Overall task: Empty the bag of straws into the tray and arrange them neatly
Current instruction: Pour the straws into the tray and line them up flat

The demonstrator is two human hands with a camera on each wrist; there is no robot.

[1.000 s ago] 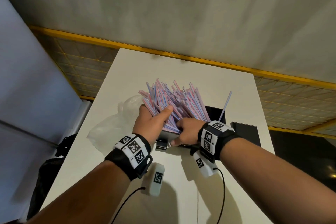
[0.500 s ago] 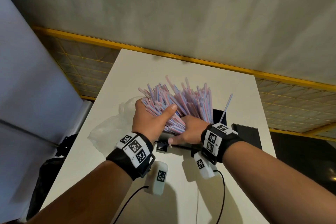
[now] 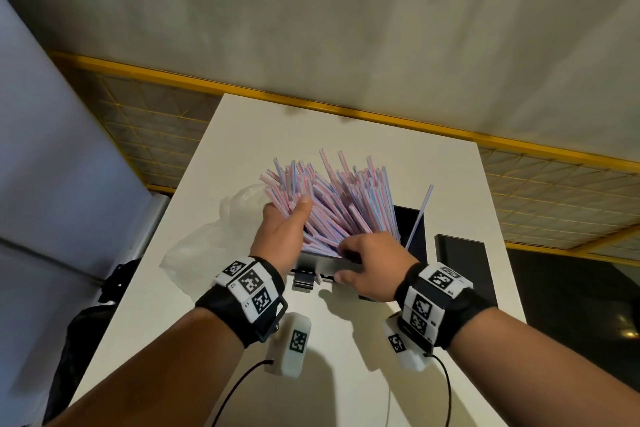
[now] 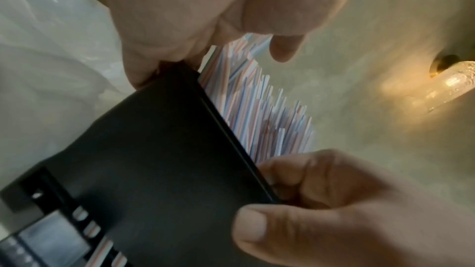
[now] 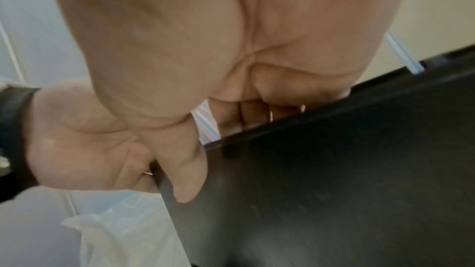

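Note:
A thick bunch of pink-and-blue striped straws [image 3: 339, 204] fans up out of a black tray [image 3: 410, 222] in the middle of the white table. My left hand [image 3: 284, 229] grips the bunch from its left side, thumb lying across the straws [image 4: 257, 113]. My right hand [image 3: 372, 260] pinches the tray's near wall [image 5: 334, 180], fingers curled over the rim against the straw ends, thumb outside. One loose straw [image 3: 420, 215] leans alone at the tray's right end. The empty clear bag [image 3: 207, 243] lies crumpled left of the tray.
A flat black slab [image 3: 464, 267] lies right of the tray near the table's right edge. A small metal clip [image 3: 304, 279] sticks out of the tray's near wall. Bare table top [image 3: 346, 340] lies in front of me. Yellow-framed mesh fencing runs behind the table.
The fan of straws has swung from leaning left to standing more upright. My right hand has slid back from among the straws to the tray's near rim. My left hand stays on the bunch.

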